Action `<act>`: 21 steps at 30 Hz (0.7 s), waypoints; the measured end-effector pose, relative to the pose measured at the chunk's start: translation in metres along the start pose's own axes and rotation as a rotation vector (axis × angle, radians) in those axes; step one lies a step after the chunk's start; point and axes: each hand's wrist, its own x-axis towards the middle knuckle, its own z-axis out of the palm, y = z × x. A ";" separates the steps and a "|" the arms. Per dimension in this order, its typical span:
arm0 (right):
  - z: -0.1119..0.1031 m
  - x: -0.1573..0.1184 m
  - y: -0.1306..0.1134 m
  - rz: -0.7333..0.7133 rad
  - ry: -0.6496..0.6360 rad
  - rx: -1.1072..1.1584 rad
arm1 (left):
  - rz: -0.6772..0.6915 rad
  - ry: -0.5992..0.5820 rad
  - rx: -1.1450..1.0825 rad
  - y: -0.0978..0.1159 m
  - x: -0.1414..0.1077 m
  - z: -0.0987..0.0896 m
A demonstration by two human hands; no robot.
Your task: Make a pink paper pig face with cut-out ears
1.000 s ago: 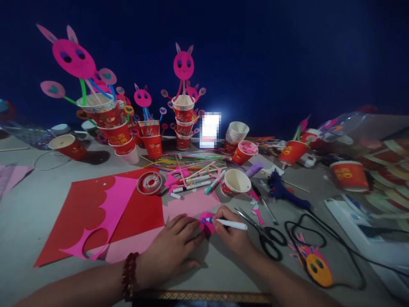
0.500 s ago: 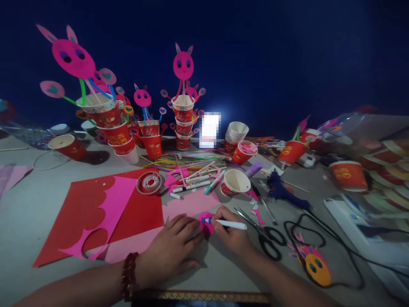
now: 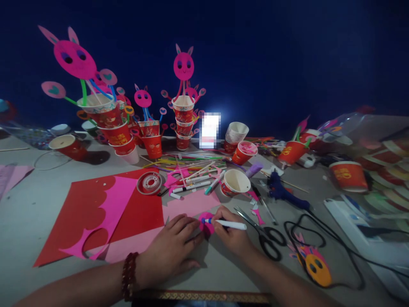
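Clamping white marker, right fingers partly hide pink disc; left fingers slightly apart.

left forearm reaching in from lower left, left hand palm down, fingers slightly bent, thumb apart, right forearm angled from lower right, right hand curled in a pinch
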 end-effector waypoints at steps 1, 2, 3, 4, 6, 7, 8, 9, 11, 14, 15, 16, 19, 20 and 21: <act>0.000 0.000 0.001 0.001 0.005 0.000 | 0.002 -0.002 0.000 0.000 0.000 0.000; 0.001 0.000 0.001 0.002 0.006 -0.002 | 0.002 -0.004 -0.001 0.000 0.000 0.000; 0.001 0.000 0.001 -0.001 0.003 -0.003 | 0.002 -0.005 -0.002 0.000 0.000 0.000; 0.001 0.000 0.001 -0.008 -0.001 0.000 | -0.001 -0.004 -0.003 0.000 0.000 0.000; 0.001 0.000 0.000 -0.009 0.013 0.020 | -0.002 0.003 -0.006 0.000 0.000 0.001; 0.001 0.000 -0.001 -0.004 0.037 0.037 | -0.005 0.008 -0.008 -0.001 0.000 0.002; 0.000 0.000 -0.002 0.005 0.071 0.060 | -0.006 0.013 -0.011 -0.001 0.000 0.002; 0.000 -0.001 -0.003 0.020 0.109 0.091 | -0.004 0.016 -0.015 -0.001 0.000 0.002; -0.002 -0.001 -0.004 0.057 0.189 0.169 | -0.009 0.015 -0.022 0.000 -0.001 0.003; -0.006 -0.002 -0.003 0.098 0.264 0.249 | -0.016 0.005 -0.017 0.000 -0.001 0.004; -0.008 -0.002 -0.003 0.100 0.278 0.256 | -0.016 0.005 -0.011 0.000 -0.002 0.005; -0.009 -0.002 -0.003 0.097 0.283 0.255 | -0.013 0.007 -0.004 -0.001 -0.002 0.006; -0.011 -0.002 -0.003 0.076 0.276 0.236 | -0.010 0.025 0.016 -0.001 -0.004 0.010; -0.011 -0.001 -0.003 0.070 0.271 0.229 | -0.012 0.033 0.020 -0.002 -0.004 0.011; -0.011 -0.001 -0.003 0.064 0.268 0.222 | -0.013 0.041 0.024 -0.002 -0.004 0.012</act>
